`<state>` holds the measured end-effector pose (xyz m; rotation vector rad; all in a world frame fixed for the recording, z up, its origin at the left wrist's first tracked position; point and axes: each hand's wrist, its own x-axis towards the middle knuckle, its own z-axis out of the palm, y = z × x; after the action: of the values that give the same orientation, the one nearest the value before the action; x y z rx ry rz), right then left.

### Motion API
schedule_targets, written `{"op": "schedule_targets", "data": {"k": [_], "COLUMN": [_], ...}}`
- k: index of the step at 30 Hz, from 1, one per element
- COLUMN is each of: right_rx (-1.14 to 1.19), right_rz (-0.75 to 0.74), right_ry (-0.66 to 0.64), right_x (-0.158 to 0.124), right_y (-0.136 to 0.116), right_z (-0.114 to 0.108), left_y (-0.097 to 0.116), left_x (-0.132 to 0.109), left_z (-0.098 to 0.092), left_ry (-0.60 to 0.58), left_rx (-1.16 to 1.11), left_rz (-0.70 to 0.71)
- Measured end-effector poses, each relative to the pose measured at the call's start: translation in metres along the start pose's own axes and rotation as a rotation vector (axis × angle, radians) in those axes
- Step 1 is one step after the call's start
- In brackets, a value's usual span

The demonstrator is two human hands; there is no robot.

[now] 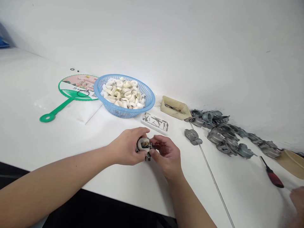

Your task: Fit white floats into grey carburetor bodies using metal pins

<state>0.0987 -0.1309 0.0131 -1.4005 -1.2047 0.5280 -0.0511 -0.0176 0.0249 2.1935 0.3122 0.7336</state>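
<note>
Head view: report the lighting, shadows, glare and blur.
In the head view, the light is bright and soft, nearly washing out the white table and wall; shadows are faint, with a dark patch on the wall behind the castings; the wide lens bends the table edge; the hand at lower right is blurred; the small part looks soft.

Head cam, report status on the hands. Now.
Left hand and right hand both on small metal assembly with white ring. White tray of metal pins just beyond, untouched.
</note>
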Motion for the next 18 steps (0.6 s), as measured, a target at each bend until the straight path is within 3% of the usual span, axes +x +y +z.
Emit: {"op": "schedule_targets", "data": {"k": [13,18], "right_rx": [-0.001,-0.117], "right_rz": [-0.012,-0.035], "right_ry": [0.007,-0.054], "right_x": [-0.0029,-0.0031], "right_y": [-0.0006,-0.0029], "right_z": [0.0023,-0.0010], "left_y": [0.0022,0.0015], "left_x": [-0.0003,-0.0007], "left_z": [-0.0019,-0.0028], "left_ry": [-0.001,-0.011], "left_rx": [-0.004,-0.006], "left_rz": [-0.013,-0.005]}}
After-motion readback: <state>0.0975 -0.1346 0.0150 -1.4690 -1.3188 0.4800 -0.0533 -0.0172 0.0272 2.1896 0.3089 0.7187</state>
